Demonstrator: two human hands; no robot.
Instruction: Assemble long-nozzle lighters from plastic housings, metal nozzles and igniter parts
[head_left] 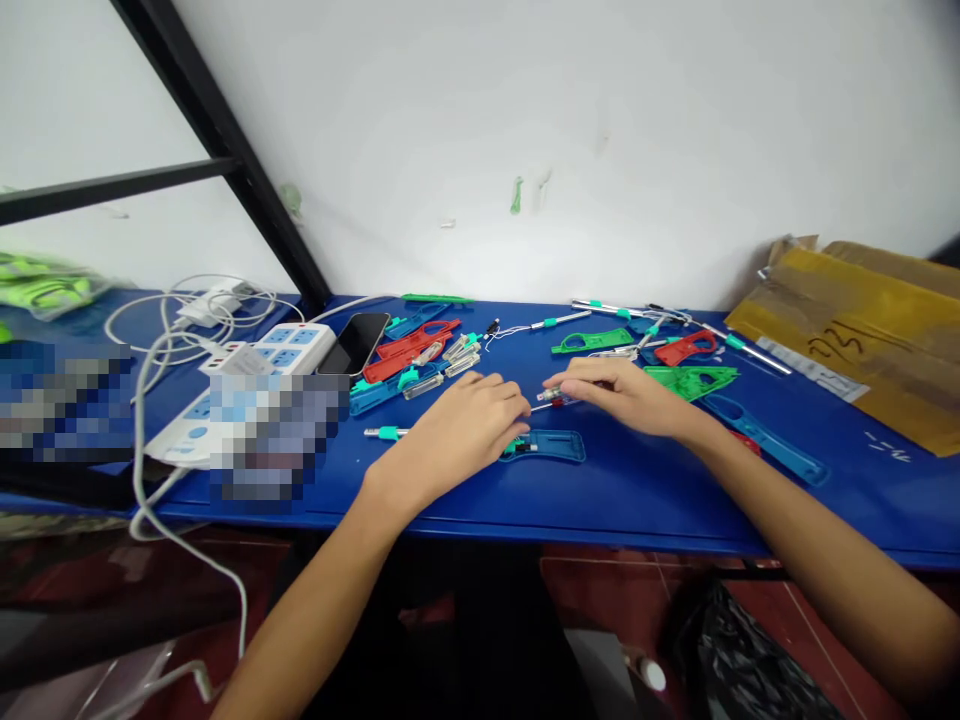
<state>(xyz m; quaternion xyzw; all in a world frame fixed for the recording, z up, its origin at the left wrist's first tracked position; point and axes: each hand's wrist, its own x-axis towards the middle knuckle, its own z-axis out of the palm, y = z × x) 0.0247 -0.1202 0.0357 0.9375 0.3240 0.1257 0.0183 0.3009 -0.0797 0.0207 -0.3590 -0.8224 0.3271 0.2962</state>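
My left hand (465, 420) rests palm down on the blue table (637, 500), fingers curled over the left end of a blue plastic holder (551, 446). My right hand (626, 392) pinches a small clear tube with a red tip (551, 397), held just above that holder. The two hands almost meet at the fingertips. A green-collared metal pin (384, 433) lies left of my left hand. Behind my hands lie several red, green and blue plastic holders, such as a red one (412, 348) and a green one (690, 380).
A white power strip (289, 345) with tangled white cables and a black phone (355, 342) sit at the left. Flattened brown cardboard (862, 330) lies at the right. Loose pins and clear tubes litter the back by the white wall. A black diagonal frame bar (225, 150) rises at left.
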